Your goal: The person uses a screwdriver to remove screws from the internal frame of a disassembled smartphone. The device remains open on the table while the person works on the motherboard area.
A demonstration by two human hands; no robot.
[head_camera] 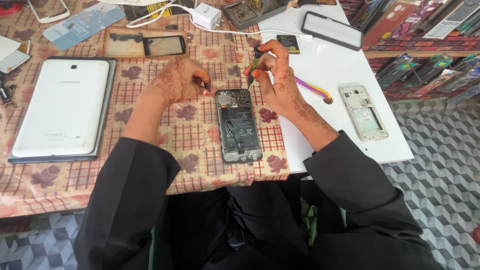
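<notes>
An opened dark phone (238, 125) lies back side up on the patterned tablecloth, its battery and circuit board showing. My right hand (276, 80) holds a thin screwdriver (254, 64) upright, with its tip at the phone's top right corner. My left hand (179, 80) rests on the cloth beside the phone's top left corner, its fingertips touching or nearly touching the edge.
A white tablet (60, 107) lies face down at the left. A second opened phone (364, 112) and a purple-yellow pry tool (312, 89) lie on the white table part (330, 65). A screen panel (144, 44), a charger (207, 16), a black-framed glass (332, 30) and a parts tray (250, 11) sit farther back.
</notes>
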